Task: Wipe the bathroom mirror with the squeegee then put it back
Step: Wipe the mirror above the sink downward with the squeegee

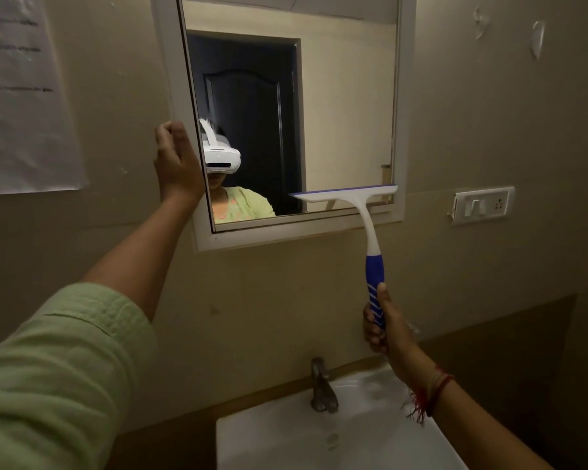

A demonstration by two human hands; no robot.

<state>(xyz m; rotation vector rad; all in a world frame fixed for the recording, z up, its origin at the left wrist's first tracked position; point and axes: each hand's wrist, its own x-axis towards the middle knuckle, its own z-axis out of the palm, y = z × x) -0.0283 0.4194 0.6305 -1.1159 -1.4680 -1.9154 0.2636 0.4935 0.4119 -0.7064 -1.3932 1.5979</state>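
Observation:
The white-framed mirror [347, 96] hangs on the beige wall above the sink. A squeegee [370, 232] with a white head and a blue-and-white handle points upward, its blade lying flat against the glass at the mirror's lower right corner. My right hand [382, 329] grips the bottom of that handle. My left hand [177, 161] grips the left edge of the mirror's frame, fingers curled around it. The glass reflects a person in a green top with a white headset, and a dark door behind.
A white sink [370, 435] with a metal tap [323, 388] sits below the mirror. A switch-and-socket plate [482, 205] is on the wall to the right. A sheet of paper [21, 96] is taped to the left wall. Two hooks [537, 39] stick high right.

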